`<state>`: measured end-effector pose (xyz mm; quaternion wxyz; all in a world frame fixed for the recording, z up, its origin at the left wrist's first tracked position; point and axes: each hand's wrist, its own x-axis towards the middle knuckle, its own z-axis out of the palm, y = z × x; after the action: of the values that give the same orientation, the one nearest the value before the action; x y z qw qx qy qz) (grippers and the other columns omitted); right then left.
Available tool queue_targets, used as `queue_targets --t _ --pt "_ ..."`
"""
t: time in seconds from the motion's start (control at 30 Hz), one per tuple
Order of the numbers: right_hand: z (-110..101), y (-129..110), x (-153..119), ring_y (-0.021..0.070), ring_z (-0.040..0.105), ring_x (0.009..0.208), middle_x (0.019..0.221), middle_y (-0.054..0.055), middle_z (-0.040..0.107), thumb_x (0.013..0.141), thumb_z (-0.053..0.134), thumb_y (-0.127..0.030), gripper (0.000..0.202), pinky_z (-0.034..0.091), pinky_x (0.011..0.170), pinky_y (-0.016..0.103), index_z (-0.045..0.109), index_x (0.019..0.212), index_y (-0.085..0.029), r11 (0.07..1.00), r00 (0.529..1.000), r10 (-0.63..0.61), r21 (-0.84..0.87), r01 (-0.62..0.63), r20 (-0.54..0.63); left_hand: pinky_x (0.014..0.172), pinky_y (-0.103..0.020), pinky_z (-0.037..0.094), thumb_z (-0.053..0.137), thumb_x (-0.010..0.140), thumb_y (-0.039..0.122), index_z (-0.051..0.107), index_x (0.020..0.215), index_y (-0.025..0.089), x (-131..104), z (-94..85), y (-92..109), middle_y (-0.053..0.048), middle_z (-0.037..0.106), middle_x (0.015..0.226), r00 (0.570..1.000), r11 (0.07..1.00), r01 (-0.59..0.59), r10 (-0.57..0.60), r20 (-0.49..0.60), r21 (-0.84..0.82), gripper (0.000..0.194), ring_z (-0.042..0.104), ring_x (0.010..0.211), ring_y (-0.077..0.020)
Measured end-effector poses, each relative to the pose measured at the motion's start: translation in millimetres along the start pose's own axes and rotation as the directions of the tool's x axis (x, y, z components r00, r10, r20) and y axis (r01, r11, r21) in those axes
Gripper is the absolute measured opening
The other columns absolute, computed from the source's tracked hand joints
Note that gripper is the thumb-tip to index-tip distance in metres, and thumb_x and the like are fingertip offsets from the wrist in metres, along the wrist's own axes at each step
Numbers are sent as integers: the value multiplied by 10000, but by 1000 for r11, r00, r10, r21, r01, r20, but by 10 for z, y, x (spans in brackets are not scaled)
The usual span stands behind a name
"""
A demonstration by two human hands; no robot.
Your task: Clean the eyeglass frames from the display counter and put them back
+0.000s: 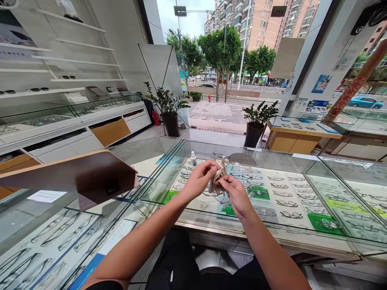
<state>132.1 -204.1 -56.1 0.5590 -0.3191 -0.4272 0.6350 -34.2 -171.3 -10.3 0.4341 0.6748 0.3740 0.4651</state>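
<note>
Above a glass display counter (169,193), my left hand (199,179) is closed on a crumpled beige cloth (220,171). Beside it, my right hand (237,195) pinches a thin-framed pair of eyeglasses (216,195). The cloth wraps around part of the eyeglasses, so most of their lenses are hidden. Both hands nearly meet at the cloth. A small white spray bottle (193,158) stands upright on the counter just beyond my left hand. Farther back on the glass lie a dark-framed pair of glasses (221,156) and a flat round dark object (243,159).
Rows of eyeglass frames (280,186) and green cards (325,224) lie under the glass. At left, a brown-backed screen or board (99,173) juts over the counter. Two potted plants (171,125) flank the glass entrance. Shelves with sunglasses (68,77) line the left wall.
</note>
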Motion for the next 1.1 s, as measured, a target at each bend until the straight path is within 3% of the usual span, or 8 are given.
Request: queue_targets --t 0.2,0.4,0.53,0.67,0.8,0.97,1.1 --pt "-36 38 19 214 658 936 926 33 786 818 863 -485 299 456 947 357 735 883 -223 1000 1000 6 14 -6 20 756 -259 434 738 920 513 600 979 189 15 92 -81 1 585 909 991 990 16 -34 -131 -140 356 532 806 -134" --pt "-77 74 48 213 659 967 951 28 774 852 843 -479 282 447 972 357 733 893 -223 1000 999 -2 8 2 49 775 -268 482 890 793 497 499 1117 223 9 112 -136 -4 681 978 985 927 113 -152 -81 -357 577 630 823 -138" --pt "-95 61 62 206 639 942 936 25 759 857 838 -500 293 450 916 337 729 885 -230 1000 998 -19 1 19 66 771 -290 516 939 734 484 551 1199 196 26 61 -153 -46 731 1013 972 903 212 -236 -18 -375 671 675 808 -157" --pt "-117 54 77 199 635 935 936 22 757 879 823 -486 273 453 915 329 733 896 -229 999 994 -37 -17 39 100 699 -261 498 895 763 558 672 1017 146 30 28 -87 -44 712 871 966 919 255 -233 108 -301 533 646 752 -151" --pt "-133 77 90 203 662 943 943 29 768 895 813 -468 253 478 918 337 746 902 -224 1000 992 -25 -6 26 123 581 -222 409 818 836 593 658 811 146 -4 63 -15 9 589 686 958 925 265 -220 184 -273 475 525 609 -102" --pt "-84 93 99 205 700 907 920 22 775 810 900 -451 305 516 972 381 799 993 -229 993 995 4 116 -15 99 585 -220 435 858 822 520 689 1013 169 -26 124 -96 23 586 699 967 848 251 -203 151 -467 434 498 586 -95" --pt "-43 80 98 198 715 871 919 9 783 745 951 -409 353 553 937 379 814 1025 -243 977 996 28 207 -44 81 587 -210 447 911 780 442 684 1042 167 -13 141 -157 25 591 717 967 828 254 -202 158 -500 442 518 592 -88"
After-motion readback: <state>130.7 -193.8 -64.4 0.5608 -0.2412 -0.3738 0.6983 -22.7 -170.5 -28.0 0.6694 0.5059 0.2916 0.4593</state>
